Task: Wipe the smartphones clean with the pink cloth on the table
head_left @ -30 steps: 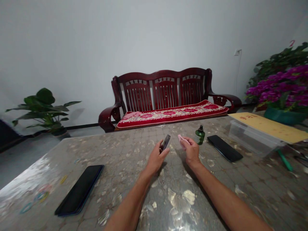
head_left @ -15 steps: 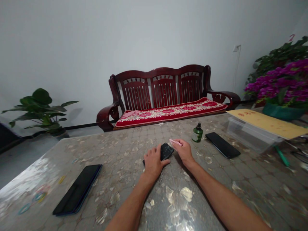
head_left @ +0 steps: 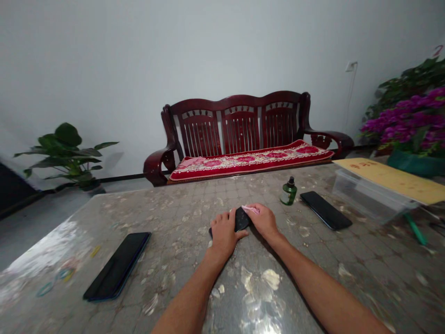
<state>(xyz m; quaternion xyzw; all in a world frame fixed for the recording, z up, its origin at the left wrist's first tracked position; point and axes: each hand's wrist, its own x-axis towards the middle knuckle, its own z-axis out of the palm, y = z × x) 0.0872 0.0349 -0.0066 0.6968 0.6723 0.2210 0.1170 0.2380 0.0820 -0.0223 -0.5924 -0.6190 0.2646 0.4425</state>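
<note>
Left hand (head_left: 223, 233) holds phone (head_left: 241, 220); right (head_left: 264, 221) pinches cloth (head_left: 251, 210).

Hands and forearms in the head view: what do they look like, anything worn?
The left hand and right hand are ungloved. The left forearm and right forearm are bare, with no sleeve, watch or bracelet in view. No ring can be made out.

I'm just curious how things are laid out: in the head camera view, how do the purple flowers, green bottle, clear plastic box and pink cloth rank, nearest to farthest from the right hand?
1. Pink cloth: held in the right hand.
2. Green bottle: to its right.
3. Clear plastic box: farther right.
4. Purple flowers: far right, beyond the box.
</note>
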